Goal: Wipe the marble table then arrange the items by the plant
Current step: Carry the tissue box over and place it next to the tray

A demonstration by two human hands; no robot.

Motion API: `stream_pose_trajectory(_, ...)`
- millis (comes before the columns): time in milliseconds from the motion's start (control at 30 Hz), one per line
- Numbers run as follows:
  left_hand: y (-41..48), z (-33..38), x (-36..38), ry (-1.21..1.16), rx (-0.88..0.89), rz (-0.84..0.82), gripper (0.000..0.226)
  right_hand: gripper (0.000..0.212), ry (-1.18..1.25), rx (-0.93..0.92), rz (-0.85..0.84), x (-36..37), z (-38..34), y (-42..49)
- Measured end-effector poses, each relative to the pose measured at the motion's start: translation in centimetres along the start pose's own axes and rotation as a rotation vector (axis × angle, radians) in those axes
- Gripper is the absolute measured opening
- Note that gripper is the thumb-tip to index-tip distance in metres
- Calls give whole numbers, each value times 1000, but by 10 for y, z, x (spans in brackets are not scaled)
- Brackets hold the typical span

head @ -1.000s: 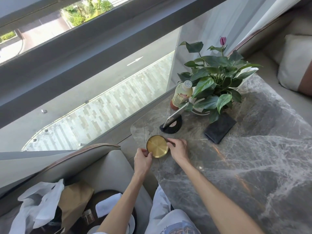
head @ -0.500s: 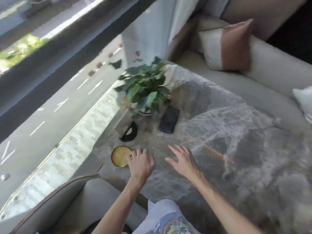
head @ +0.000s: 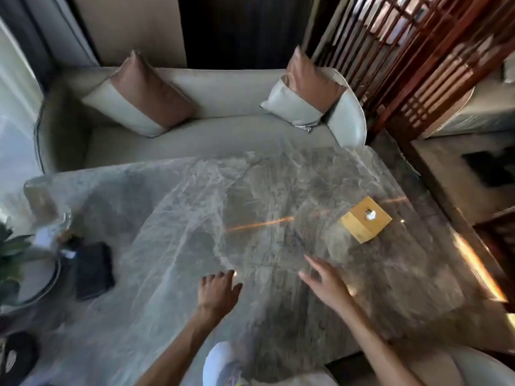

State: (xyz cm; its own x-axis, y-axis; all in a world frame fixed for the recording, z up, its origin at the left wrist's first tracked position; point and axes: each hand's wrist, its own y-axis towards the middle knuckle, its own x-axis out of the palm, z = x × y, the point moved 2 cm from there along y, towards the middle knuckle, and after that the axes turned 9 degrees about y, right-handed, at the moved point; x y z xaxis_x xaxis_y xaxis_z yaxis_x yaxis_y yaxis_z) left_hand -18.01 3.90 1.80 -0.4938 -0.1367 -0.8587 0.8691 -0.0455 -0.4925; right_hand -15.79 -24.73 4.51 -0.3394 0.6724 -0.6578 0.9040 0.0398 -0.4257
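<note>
The grey marble table (head: 195, 207) fills the middle of the view. My left hand (head: 218, 291) hovers over its near middle, fingers apart, holding nothing. My right hand (head: 326, 282) reaches out to the right of it, open and empty. A gold square tissue box (head: 365, 220) stands on the table's right side, beyond my right hand. At the far left edge are the plant (head: 11, 246), a black wallet-like item (head: 93, 270) beside it and a round black stand (head: 16, 355) at the lower left. The image is blurred.
A grey sofa (head: 211, 129) with two brown-and-grey cushions (head: 139, 98) runs along the table's far side. A wooden lattice screen (head: 418, 57) stands at the right. My knee in light cloth (head: 223, 363) is at the table's near edge.
The view has swung right, from the plant corner to the whole table. Both hands left the gold round dish and moved right over the bare marble, open.
</note>
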Motion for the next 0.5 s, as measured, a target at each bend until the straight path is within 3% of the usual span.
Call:
stream_pose_trajectory(67, 14, 39, -4, 42, 21, 0, 48, 56, 46, -7, 40, -39, 35, 14)
stream_pose_trajectory(300, 66, 182, -10, 12, -67, -43, 45, 50, 115, -48, 23, -139, 125, 72)
stream_pose_trajectory(500, 119, 302, -28, -11, 12, -61, 43, 47, 236, -11, 119, -218, 165, 105)
